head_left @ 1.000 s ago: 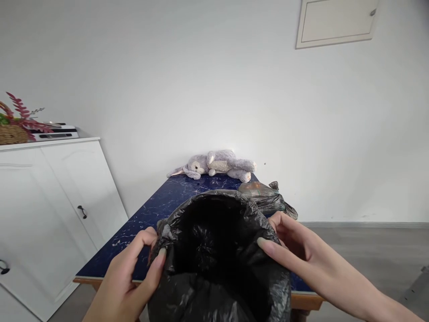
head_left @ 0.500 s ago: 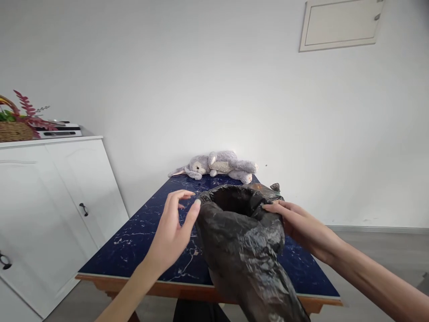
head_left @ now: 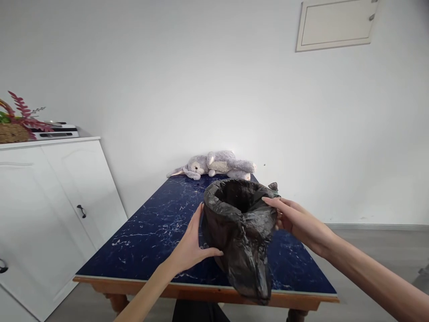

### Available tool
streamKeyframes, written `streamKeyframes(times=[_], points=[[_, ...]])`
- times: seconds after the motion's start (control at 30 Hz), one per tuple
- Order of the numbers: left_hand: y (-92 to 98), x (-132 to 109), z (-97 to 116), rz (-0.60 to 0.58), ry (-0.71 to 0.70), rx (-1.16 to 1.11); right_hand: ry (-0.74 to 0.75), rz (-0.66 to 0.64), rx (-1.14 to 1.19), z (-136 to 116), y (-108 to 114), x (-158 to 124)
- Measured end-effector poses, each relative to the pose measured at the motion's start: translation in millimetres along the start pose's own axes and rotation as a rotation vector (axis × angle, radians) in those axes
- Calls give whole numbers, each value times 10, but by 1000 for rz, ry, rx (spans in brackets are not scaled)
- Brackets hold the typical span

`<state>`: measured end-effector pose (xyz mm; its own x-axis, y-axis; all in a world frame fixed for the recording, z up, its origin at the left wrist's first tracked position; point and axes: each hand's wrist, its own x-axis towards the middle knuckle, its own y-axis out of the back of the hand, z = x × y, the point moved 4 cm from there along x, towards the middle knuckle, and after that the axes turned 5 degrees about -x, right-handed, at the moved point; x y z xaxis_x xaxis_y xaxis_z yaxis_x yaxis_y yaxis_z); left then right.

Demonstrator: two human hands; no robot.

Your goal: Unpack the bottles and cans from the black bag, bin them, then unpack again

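A black plastic garbage bag (head_left: 246, 241) stands on the table in front of me, its round mouth spread wide and folded outward. The mouth keeps a stiff circular shape; whatever is under the film is hidden. Loose film hangs down over the table's front edge. My left hand (head_left: 191, 246) lies against the bag's left side, fingers stretched up and thumb spread across the front. At the right rim, my right hand (head_left: 293, 219) pinches the film, thumb on top and fingers underneath.
The blue marbled table (head_left: 147, 237) has a wooden edge. A grey plush rabbit (head_left: 217, 165) lies at its far end by the wall. Behind the bag a dark knotted tip (head_left: 273, 186) shows. To the left stands a white cabinet (head_left: 63, 197) with a wicker basket (head_left: 13, 133) on top.
My left hand has moved from the rim down to the bag's side. The loose film at the front has swung left and hangs shorter, and the mouth looks rounder.
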<state>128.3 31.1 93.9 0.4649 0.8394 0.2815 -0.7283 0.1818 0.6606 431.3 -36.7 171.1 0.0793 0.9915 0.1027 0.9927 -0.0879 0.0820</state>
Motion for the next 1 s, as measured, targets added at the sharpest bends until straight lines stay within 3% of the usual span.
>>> streamKeyframes(times=[0.1,0.17,0.23,0.3,0.4,0.47,0.7,1.0], points=[[32,-116,-443,-27,57,112,-28,40,-125,82,64,22],[78,-225,-753,-20,115,173,155,234,-321,49,166,15],[135,-321,-1057,19,201,228,452,400,-532,-53,223,-53],[180,-383,-1310,82,259,282,708,366,-711,-148,175,-138],[188,-402,-1525,170,220,356,895,129,-878,-244,-11,-244],[162,-394,-1584,191,186,391,938,75,-934,-295,-163,-292],[158,-422,-1489,181,226,419,985,141,-1193,-236,-679,-250],[162,-408,-1297,145,255,402,916,-5,-1013,-275,-444,-284]])
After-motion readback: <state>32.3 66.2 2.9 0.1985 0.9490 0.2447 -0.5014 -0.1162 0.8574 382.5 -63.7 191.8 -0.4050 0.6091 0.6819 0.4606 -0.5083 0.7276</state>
